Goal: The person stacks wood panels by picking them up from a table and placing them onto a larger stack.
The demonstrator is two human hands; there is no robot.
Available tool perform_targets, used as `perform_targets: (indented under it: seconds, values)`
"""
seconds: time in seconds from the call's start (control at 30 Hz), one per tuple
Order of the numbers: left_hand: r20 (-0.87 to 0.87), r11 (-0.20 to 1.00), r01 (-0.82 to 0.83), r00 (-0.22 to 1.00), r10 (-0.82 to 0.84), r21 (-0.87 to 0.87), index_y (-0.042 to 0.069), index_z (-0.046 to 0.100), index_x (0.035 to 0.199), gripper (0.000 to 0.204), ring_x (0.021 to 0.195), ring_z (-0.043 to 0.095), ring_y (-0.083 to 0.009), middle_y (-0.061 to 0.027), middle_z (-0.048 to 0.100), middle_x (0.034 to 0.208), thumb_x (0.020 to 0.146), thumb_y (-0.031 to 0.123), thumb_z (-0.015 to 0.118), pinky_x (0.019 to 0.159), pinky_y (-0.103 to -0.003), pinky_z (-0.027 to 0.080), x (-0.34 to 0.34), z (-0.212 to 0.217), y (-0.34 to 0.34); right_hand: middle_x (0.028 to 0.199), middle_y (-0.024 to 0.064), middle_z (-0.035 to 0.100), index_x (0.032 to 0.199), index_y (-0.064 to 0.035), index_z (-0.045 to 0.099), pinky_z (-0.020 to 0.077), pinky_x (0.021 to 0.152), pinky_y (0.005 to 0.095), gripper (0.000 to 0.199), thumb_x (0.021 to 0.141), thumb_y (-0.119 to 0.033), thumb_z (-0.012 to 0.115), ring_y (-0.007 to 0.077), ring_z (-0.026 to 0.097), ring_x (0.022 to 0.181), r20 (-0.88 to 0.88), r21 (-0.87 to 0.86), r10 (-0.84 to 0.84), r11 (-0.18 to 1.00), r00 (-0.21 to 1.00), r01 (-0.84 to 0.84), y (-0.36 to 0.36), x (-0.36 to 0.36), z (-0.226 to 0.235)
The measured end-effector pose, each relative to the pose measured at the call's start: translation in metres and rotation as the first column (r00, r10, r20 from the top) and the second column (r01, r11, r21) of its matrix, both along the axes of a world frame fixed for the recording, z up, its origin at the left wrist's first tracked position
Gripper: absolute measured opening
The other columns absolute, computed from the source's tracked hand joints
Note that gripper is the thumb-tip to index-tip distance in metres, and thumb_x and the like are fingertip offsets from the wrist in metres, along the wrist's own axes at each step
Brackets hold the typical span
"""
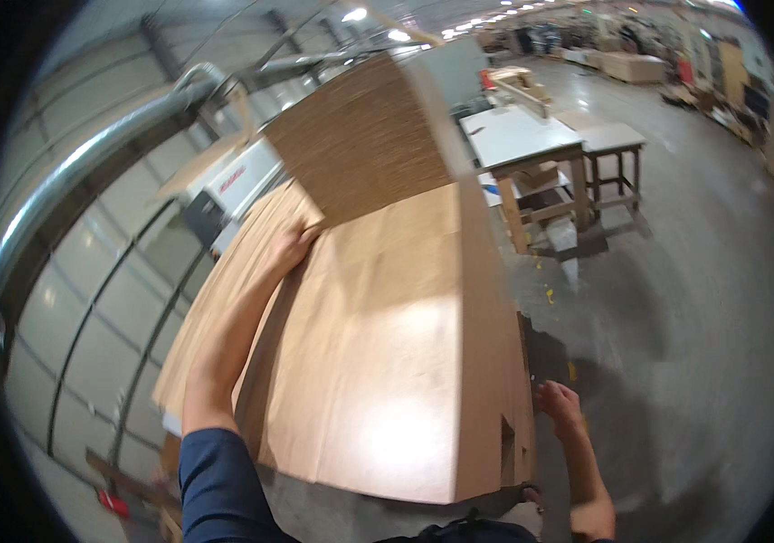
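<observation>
From where I'm standing, the left hand [292,244] is reaching well forward, its fingers at the lower left corner of a brown wood panel [364,140]. I can't tell whether they grasp that corner or merely press on it. The panel rises from the grip, up and away to the right, tilted; its right edge is blurred, and I can't judge which way its long axis runs.

Just right of the grip, and back toward the person, lies a pale stack of wood boards [378,362], its seams running lengthwise from the person's body toward the panel. Hard by on the left of the grip is a second stack of pale planks [224,317], a dark gap between the two.

The left hand is clearly the nearer one to the panel. The right hand [559,403] is well apart from it, low beside the pale stack's right flank, fingers loosely curled, nothing showing in them.

Beyond the grip to the left stands a white machine [246,176], with a silver duct [88,172] above. Off to the far right is a white-topped worktable [522,136]; its open underframe holds brown pieces too indistinct to name.
</observation>
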State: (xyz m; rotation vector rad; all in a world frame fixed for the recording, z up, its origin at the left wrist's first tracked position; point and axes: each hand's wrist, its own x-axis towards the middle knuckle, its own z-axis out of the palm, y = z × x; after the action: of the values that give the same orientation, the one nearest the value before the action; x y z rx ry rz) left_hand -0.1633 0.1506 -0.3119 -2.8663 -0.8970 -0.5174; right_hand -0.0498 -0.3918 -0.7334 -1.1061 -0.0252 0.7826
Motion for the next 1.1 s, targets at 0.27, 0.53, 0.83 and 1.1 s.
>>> perform_targets:
  seconds: [0.27,0.53,0.83,1.1]
  values:
    - [-0.055,0.984,0.133,0.990,-0.127,0.115,0.005,0.052,0.140,0.057,0.125,0.054,-0.0372,-0.0202,0.056,0.139,0.095,0.036,0.064,0.104,-0.044,0.042,-0.189,0.090,-0.101,0.071,-0.0005,0.052,0.084,-0.0099,0.056,0.0356,0.048,0.0278,0.022,0.095,-0.028,0.064,0.0103,0.046,0.056,-0.034,-0.328,-0.333,0.894,0.942,0.304,-0.057,-0.102,-0.075]
    - [0.300,0.931,0.187,0.911,-0.285,0.314,0.001,0.064,0.124,0.039,0.113,0.063,-0.0366,-0.0190,0.065,0.124,0.087,0.011,0.070,0.095,-0.040,0.049,-0.492,0.025,-0.161,0.098,0.0104,0.062,0.110,-0.0022,0.057,0.0496,0.056,0.0294,0.019,0.098,-0.017,0.056,0.0213,0.062,0.074,-0.235,-0.569,-0.030,0.814,0.972,-0.113,-0.048,-0.255,-0.166]
    - [0.602,0.737,-0.003,0.574,0.555,-0.676,-0.006,0.068,0.113,0.023,0.096,0.065,-0.0166,-0.0103,0.071,0.103,0.093,0.002,0.061,0.087,-0.029,0.051,-0.725,-0.228,-0.142,0.090,0.0054,0.065,0.110,-0.0001,0.066,0.0493,0.062,0.0284,0.034,0.097,-0.031,0.063,0.0134,0.060,0.076,-0.307,-0.609,0.677,0.400,0.669,-0.684,0.139,-0.452,-0.127]
    - [0.392,0.509,-0.045,0.579,0.714,-0.860,-0.003,0.070,0.109,0.027,0.083,0.065,-0.0115,-0.0088,0.074,0.090,0.091,0.017,0.068,0.076,-0.027,0.052,-0.808,-0.357,-0.062,0.090,0.0038,0.067,0.106,-0.0019,0.070,0.0533,0.072,0.0316,0.028,0.097,-0.028,0.062,0.0150,0.062,0.081,-0.105,-0.657,0.883,0.284,0.458,-0.698,0.331,-0.574,-0.141]
